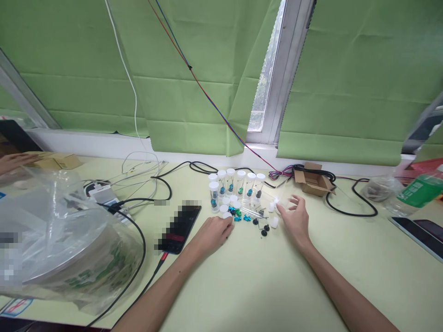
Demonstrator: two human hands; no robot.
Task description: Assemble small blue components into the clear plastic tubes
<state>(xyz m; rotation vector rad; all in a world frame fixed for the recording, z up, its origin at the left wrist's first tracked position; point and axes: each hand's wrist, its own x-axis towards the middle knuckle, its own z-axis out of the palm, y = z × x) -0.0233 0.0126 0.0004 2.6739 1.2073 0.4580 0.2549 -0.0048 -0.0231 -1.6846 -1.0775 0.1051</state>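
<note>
My left hand (217, 233) rests on the table with its fingers curled, touching or just below a white round cap (227, 215); what lies under the fingertips is hidden. At the right of the small parts, my right hand (296, 220) has its thumb and fingers bent around something clear and whitish (283, 203), too blurred to name. Between the hands lie small blue metallic parts (247, 217), black knob-like pieces (264, 233), a white plastic piece (274, 223) and clear tubes lying flat (254, 212). Behind them stand several white-capped clear tubes (241, 182) with blue, green or dark parts inside.
A phone (182, 228) on a cable lies left of my left hand. Further left are a large plastic-wrapped tub (86, 263), a power strip (109, 200) and another person's hand (15, 161). An open cardboard box (313, 182), black cables and a green-labelled bottle (417, 191) are right.
</note>
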